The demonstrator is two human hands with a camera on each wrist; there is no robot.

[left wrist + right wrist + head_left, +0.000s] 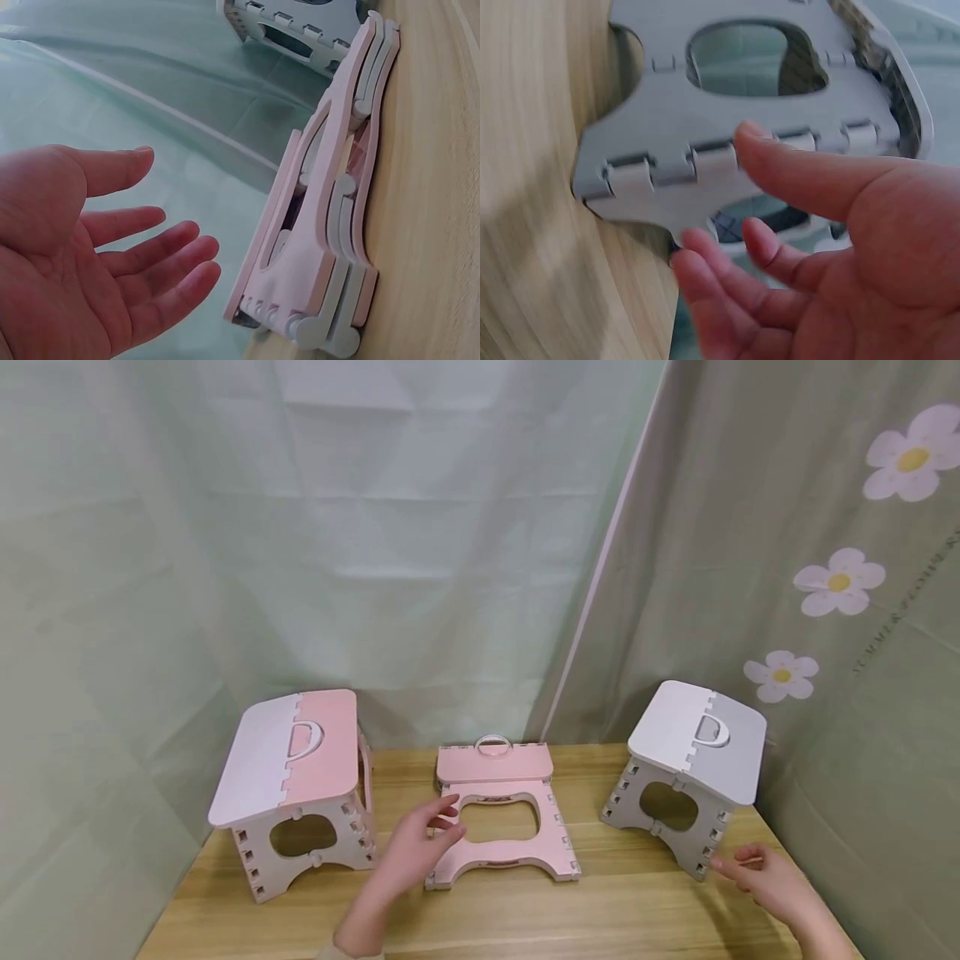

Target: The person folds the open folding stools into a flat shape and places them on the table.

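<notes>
A pink folding step stool (566, 847) lies folded flat on the wooden table, its white handle loop at the far end. My left hand (420, 843) hovers over its left side, fingers spread; the left wrist view shows that hand (112, 262) holding nothing, apart from the stool (300, 270). At the right, a grey and white folding stool (731, 760) stands unfolded. My right hand (768, 881) is at its near right leg, fingers loosely bent. In the right wrist view, the thumb of the right hand (840, 232) overlaps the hinged leg panel of this stool (660, 105).
Another folding stool (322, 777), pink and white, stands unfolded at the left of the wooden table (600, 910). Pale green curtains (420, 568) hang close behind and along the sides, with white flowers (840, 581) printed on the right one.
</notes>
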